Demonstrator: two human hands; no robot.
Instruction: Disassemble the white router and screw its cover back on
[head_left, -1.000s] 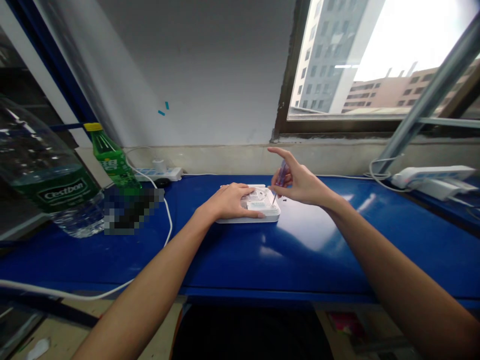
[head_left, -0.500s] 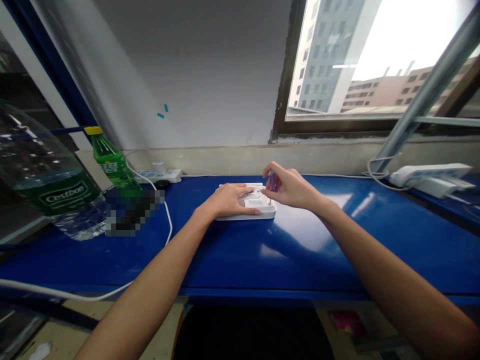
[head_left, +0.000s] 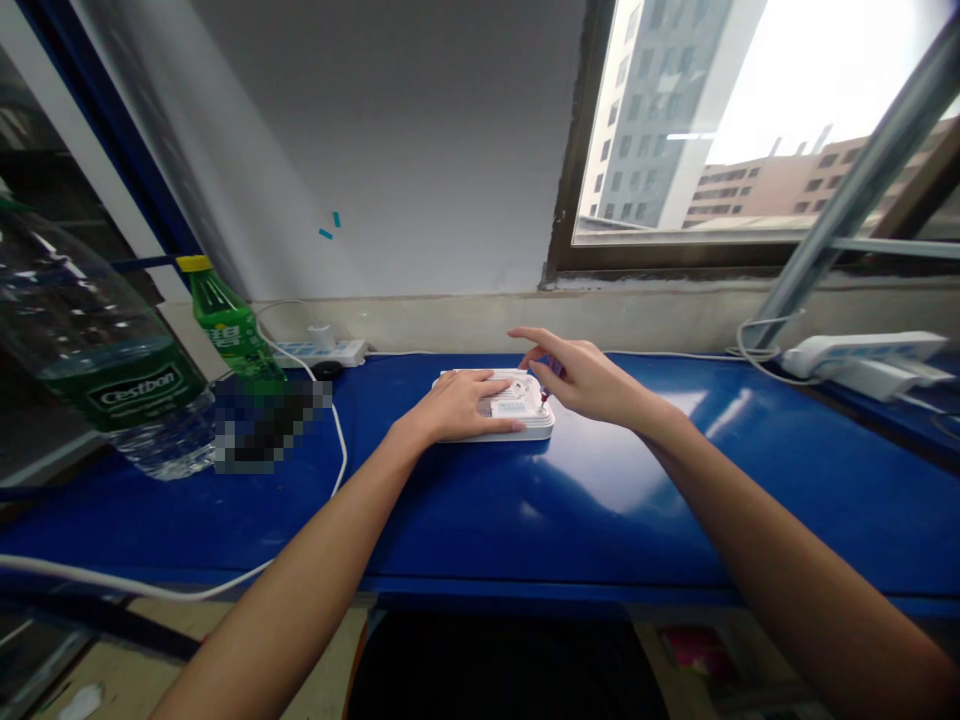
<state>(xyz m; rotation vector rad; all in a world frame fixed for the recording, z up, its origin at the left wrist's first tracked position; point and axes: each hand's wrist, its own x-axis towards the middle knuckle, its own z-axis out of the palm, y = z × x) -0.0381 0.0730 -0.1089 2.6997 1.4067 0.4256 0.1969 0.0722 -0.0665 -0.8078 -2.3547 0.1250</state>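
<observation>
A white box-shaped device [head_left: 493, 434] with a ridged, vented top and a pale label lies flat on the blue table. My left hand [head_left: 454, 403] rests across its left part, fingers spread and pressing on the top face. Over the device's right end, my right hand [head_left: 577, 378] pinches a small screwdriver [head_left: 545, 396] with a purplish handle. Its index finger is stretched out to the left, off the handle. The screwdriver's tip points down at the device's near right corner; most of the handle is hidden by the fingers.
At the left stand a large water bottle [head_left: 142, 390] and a green bottle [head_left: 225, 325], with a blurred-out dark object beside them. A white cable [head_left: 341, 450] crosses the table's left side. Power strips lie at the back left [head_left: 349, 352] and far right [head_left: 862, 350].
My right hand's fingers have loosened and shifted on the screwdriver, the index finger now extended to the left. My left hand and the device hold their place.
</observation>
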